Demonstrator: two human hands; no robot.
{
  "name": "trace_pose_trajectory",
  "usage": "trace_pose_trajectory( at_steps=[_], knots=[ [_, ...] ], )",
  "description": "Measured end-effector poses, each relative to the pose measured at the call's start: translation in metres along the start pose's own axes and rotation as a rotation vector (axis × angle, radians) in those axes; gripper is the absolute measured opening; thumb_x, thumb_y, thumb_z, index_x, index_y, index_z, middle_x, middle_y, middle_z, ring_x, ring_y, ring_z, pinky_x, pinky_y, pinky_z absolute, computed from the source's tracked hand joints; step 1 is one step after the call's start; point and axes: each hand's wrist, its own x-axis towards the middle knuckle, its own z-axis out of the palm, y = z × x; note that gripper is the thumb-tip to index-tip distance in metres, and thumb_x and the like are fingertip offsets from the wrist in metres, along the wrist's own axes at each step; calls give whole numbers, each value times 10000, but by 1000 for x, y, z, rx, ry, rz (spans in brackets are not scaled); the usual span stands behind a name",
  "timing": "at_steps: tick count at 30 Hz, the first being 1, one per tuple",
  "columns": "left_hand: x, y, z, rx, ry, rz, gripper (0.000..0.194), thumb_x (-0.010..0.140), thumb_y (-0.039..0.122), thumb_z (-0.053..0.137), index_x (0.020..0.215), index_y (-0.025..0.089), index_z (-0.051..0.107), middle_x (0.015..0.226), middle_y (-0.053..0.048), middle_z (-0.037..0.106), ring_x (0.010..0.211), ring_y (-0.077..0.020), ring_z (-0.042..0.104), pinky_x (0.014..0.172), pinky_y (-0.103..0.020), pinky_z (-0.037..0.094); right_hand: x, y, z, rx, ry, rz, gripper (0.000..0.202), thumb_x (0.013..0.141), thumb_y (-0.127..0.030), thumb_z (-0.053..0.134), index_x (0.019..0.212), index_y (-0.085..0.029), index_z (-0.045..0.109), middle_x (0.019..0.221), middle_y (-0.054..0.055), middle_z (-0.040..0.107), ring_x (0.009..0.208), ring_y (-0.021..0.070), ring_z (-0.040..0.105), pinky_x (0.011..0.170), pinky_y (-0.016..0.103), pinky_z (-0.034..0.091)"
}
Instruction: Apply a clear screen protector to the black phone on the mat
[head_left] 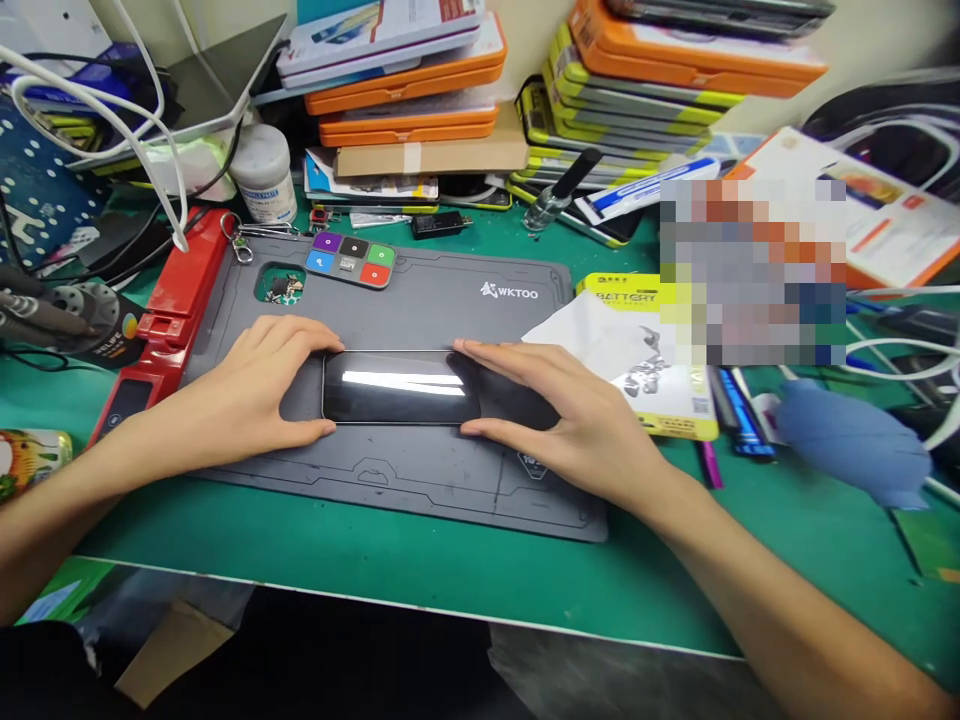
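A black smartphone lies sideways over the grey work mat, screen up, with a bright light reflected in its glass. My left hand grips its left end, thumb on the near edge and fingers at the far corner. At the other end my right hand holds the phone the same way, thumb and fingertips on opposite long edges. Whether the phone rests on the mat or is slightly raised I cannot tell. A multicoloured panel lies on the mat beyond my left hand.
A red tool stands left of the mat. White paper and a yellow battery package lie to the right, near a blue rounded object. Behind are a white jar, a small bottle and stacked orange cases.
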Motion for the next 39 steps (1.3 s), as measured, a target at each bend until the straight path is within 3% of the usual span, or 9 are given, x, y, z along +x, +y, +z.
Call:
trace_pose_trajectory(
  at_steps=[3,8,39],
  knots=[
    [-2,-7,-5,-14,-37,14,667,967,537,738,1547,282,528,1620,-105,573,1556,-381,465,1305,-593,406,0,0,0,-14,11,-14,660,1037,-500,763,1643,-335,564,1498,90,763,1339,343,717,1142,581,602],
    [-3,-14,-6,-28,-21,5,713,946,624,774,1541,297,556,1615,-102,579,1539,-383,498,1298,-572,431,0,1,0,-11,-1,-12,656,1044,-521,745,1648,-353,554,1522,84,751,1353,352,718,1153,607,593],
    [1,-8,3,-45,39,-1,649,975,723,733,1391,249,582,1538,-121,598,1508,-365,491,1268,-580,427,-1,2,1,-20,-15,-20,684,1055,-503,723,1691,-386,500,1510,73,752,1321,359,713,1126,614,604]
  ],
)
